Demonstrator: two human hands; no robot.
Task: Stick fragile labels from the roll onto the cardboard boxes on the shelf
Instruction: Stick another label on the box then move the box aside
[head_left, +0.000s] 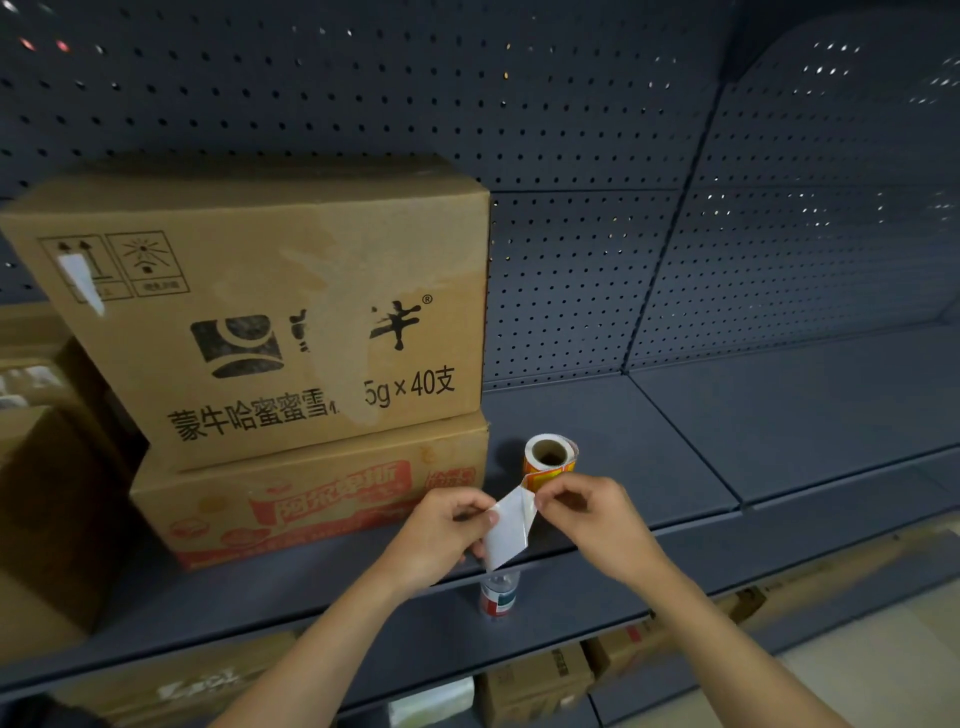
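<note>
**Q:** which step is this?

**A:** peeling, by the look of it. The white strip off the roll, stood on the shelf, is pinched low by the left hand, and its top corner by the right hand.

**Q:** next?

**A:** label to be pulled free, then pressed onto the upper box, probably.

A dark blue-grey pegboard panel dotted with small holes fills the background. A clear plastic bottle with a red, white and green wrapper sits low in the middle, its top hidden. Pale floor shows at the lower right.
</note>
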